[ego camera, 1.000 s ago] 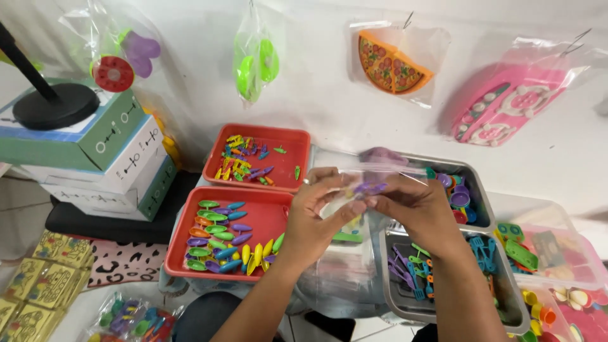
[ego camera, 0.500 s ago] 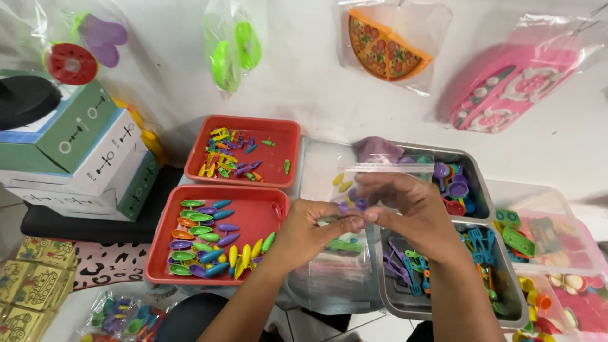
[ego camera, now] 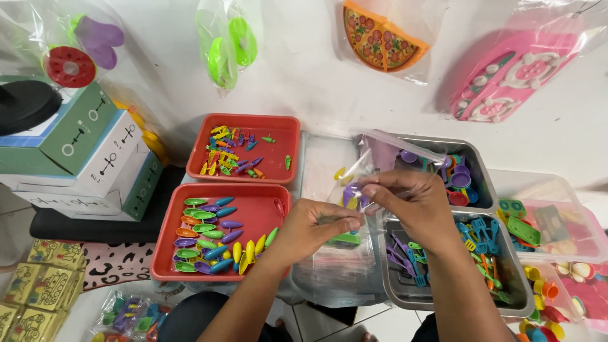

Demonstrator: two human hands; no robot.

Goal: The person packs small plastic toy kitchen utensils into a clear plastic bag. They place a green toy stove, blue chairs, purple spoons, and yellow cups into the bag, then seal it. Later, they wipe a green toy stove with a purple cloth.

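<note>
over a crowded worktop of red trays – white wall behind, both hands' fingers pinching a clear bag

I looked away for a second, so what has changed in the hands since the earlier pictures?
Little changed: both hands drifted slightly lower. The left hand and right hand keep their grip on the clear plastic bag holding small purple and yellow toy pieces. The red trays of coloured plastic pieces and the grey metal bins stayed as they were.
</note>
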